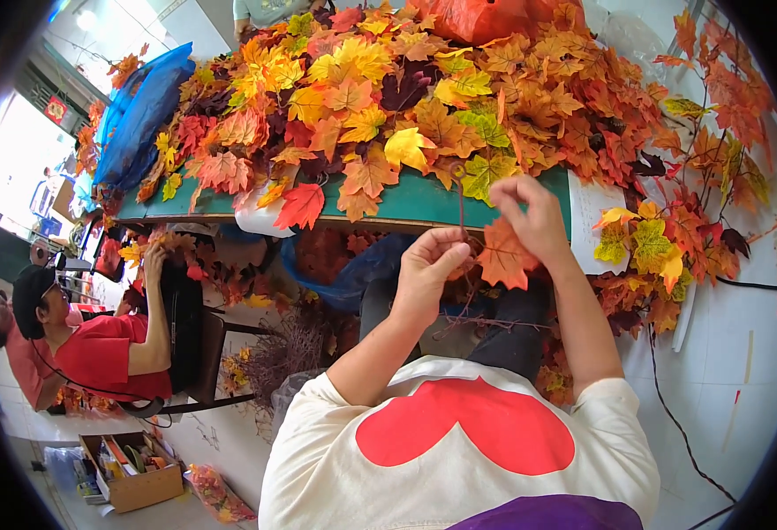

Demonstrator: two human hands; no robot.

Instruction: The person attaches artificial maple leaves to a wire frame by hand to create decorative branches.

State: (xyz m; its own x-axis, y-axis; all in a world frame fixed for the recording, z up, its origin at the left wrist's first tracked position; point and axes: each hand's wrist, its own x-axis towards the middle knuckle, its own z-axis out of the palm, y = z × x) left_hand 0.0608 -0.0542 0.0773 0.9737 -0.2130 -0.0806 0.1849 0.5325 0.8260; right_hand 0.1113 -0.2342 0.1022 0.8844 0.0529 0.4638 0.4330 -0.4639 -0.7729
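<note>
My left hand (434, 265) is closed in a pinch on a thin brown artificial stem (461, 201). The stem's looped upper end rises above the fingers, and thin twigs hang below over my lap. Just to the right, my right hand (534, 216) has its fingers curled in. Whatever they hold, if anything, is too small to make out. An orange artificial maple leaf (505, 256) sits between the two hands, beside the stem. Part of its edge lies behind or against my right hand, and its attachment is hidden.
A large heap of artificial leaves (353, 97) covers the green table (388, 208). Blue plastic (141, 124) lies left, a red bag (486, 18) behind. Leafy branches (671, 230) stand right. People in red (132, 349) work at left, near a cardboard box (146, 486).
</note>
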